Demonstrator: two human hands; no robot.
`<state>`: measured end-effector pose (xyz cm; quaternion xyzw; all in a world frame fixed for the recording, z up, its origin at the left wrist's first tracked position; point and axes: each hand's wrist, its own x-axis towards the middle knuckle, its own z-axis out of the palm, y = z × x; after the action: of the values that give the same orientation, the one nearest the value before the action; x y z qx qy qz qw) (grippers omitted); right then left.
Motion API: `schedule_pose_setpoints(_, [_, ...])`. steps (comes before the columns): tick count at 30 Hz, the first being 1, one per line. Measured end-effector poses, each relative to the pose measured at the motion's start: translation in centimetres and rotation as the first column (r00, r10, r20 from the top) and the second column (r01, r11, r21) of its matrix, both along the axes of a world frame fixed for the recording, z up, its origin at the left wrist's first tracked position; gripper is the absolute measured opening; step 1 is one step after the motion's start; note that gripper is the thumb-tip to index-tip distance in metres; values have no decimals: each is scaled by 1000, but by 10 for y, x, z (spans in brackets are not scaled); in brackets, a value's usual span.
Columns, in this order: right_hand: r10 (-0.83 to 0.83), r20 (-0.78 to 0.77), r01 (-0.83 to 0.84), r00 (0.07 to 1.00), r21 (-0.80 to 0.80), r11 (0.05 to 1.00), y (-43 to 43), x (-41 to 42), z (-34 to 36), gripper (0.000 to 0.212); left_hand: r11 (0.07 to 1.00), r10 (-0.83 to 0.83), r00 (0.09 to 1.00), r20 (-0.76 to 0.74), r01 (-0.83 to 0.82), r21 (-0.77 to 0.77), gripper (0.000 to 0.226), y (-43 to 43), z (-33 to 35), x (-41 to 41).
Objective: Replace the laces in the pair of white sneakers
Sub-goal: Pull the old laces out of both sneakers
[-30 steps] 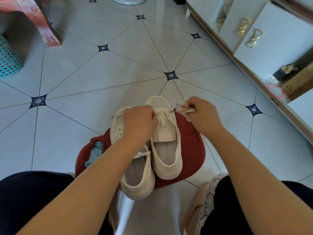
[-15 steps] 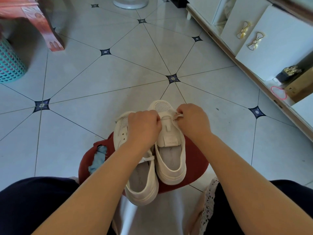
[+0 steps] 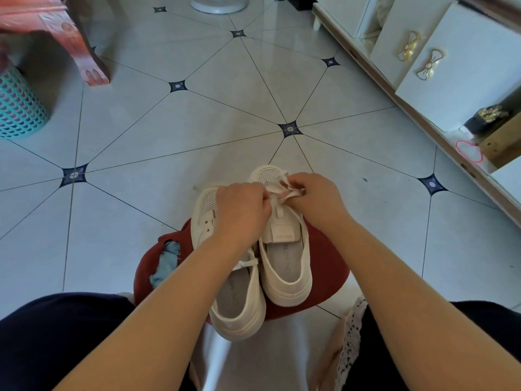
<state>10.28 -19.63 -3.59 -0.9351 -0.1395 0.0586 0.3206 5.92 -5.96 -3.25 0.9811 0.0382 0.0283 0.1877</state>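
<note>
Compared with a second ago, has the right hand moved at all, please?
Yes. The right hand has moved left, closer in over the front of the right sneaker.

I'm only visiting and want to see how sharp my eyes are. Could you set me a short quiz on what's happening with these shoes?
1. True or false: the two white sneakers stand on the teal basket.
2. What do the left hand and the right hand pinch between them? A) a white lace B) a blue cloth C) a gold bow
3. Fill in: the sneaker being laced lies on the person's ____ side.

Key: 1 false, they rest on the red seat; 2 A; 3 right.
</note>
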Motion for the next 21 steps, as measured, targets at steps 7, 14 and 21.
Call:
schedule_pose_setpoints(7, [-199,184,237,963,-215,948,-8,9,-7,9,1000,-2,1000,-27,3,27,22,5,0,-2])
schedule_pose_setpoints(14, [-190,34,192,981,-71,979,-32,12,5,20,1000,18,1000,-26,-18,-7,21,5,1,-3])
schedule_pose_setpoints(21, [-14,106,45,994,-298,954,8,0,-2,12,1000,-1,1000,-19,1,16,20,0,-1,0])
